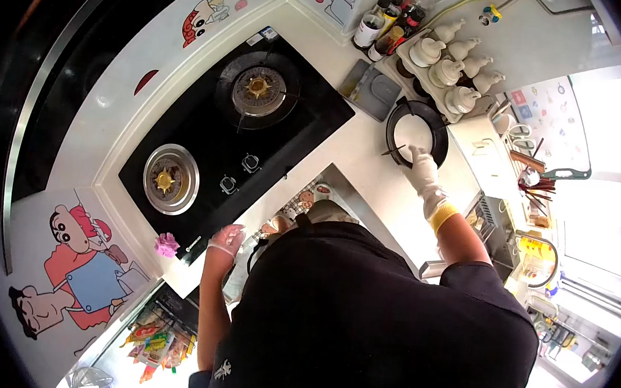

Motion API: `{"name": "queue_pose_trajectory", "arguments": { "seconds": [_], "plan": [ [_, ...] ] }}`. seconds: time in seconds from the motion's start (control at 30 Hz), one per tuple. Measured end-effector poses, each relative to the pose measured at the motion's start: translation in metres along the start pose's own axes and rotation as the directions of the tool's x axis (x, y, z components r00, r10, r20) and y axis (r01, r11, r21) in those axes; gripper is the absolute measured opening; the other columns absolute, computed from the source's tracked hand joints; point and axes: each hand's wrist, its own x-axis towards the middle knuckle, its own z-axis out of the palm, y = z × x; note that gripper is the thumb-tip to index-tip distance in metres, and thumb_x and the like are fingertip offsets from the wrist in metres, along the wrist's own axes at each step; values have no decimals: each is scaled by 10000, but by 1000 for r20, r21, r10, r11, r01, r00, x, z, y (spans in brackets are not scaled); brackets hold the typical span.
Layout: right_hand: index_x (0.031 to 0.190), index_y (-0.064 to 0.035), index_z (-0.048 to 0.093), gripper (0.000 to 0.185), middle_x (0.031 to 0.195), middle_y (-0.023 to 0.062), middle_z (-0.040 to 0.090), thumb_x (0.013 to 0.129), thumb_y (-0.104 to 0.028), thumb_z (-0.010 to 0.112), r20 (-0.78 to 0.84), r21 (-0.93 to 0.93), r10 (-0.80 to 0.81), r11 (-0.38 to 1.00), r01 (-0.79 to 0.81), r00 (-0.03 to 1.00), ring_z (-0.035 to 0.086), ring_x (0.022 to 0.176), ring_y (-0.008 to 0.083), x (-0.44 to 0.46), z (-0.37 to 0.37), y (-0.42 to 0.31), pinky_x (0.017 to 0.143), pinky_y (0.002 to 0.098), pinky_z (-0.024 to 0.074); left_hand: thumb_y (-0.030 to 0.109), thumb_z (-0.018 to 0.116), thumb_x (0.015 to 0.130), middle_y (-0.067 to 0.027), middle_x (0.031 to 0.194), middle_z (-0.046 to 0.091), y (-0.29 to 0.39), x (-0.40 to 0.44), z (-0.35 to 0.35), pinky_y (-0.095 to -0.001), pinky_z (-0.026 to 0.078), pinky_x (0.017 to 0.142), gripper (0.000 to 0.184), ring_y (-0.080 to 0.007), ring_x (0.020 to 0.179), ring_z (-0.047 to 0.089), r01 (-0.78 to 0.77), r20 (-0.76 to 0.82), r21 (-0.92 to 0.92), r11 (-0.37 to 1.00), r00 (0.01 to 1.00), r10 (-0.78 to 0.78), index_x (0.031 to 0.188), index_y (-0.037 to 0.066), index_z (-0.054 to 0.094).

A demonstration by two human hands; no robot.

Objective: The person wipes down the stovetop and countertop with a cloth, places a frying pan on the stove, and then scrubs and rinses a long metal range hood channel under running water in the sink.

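My right hand (425,180), in a white glove with a yellow cuff, is closed on the near edge of a round black burner grate (442,140). The grate has short prongs and is over the white counter, beside the bottle rack. My left hand (227,238) is by the front edge of the black gas hob (206,124), with a thin pale covering on it. Its fingers look loosely extended and hold nothing visible. A steel burner (171,179) without a grate is nearest to that hand. A second burner (257,88) has a black grate around it.
A grey tray (370,89) lies beside the hob. White pump bottles (445,73) and dark sauce bottles (371,29) stand in the corner. A pink flower-like item (167,245) is at the hob's lower corner. Below the counter front, an open drawer (348,184) shows.
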Motion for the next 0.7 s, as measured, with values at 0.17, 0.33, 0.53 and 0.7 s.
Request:
{"name": "queue_pose_trajectory", "arguments": {
  "seconds": [0.17, 0.33, 0.53, 0.7],
  "plan": [
    [1306, -66, 587, 498, 1185, 224, 687, 849, -184, 744, 184, 75, 50, 995, -64, 982, 675, 1064, 400, 16, 2, -12, 945, 454, 538, 230, 664, 959, -193, 1099, 734, 16, 16, 16, -374, 553, 889, 275, -301, 1010, 724, -97, 52, 10, 995, 994, 97, 1152, 37, 694],
    [1160, -41, 642, 241, 1071, 263, 698, 958, -170, 612, 102, 114, 29, 993, -41, 994, 672, 1022, 440, 6, 2, -18, 877, 517, 535, 305, 653, 981, -184, 1134, 721, 31, 5, 9, -401, 540, 909, 342, -324, 1050, 704, -70, 108, 95, 993, 992, 59, 1218, 58, 672],
    [1052, -26, 613, 215, 986, 247, 689, 1003, -234, 598, 71, 147, -235, 964, 223, 969, 665, 900, 467, -47, -73, -61, 763, 534, 541, 261, 672, 974, -181, 1081, 733, -14, -15, -7, -388, 556, 866, 297, -293, 1001, 715, 25, -29, -90, 996, 999, -27, 1185, 53, 684],
    [1064, 18, 621, 203, 976, 244, 680, 890, -87, 612, 220, 137, -606, 795, 591, 765, 662, 909, 453, -33, -140, -245, 808, 530, 538, 248, 677, 966, -179, 1048, 742, -56, -39, -40, -367, 559, 838, 298, -277, 965, 722, 69, -147, -101, 992, 986, -84, 1160, 22, 682]
  ]
}}
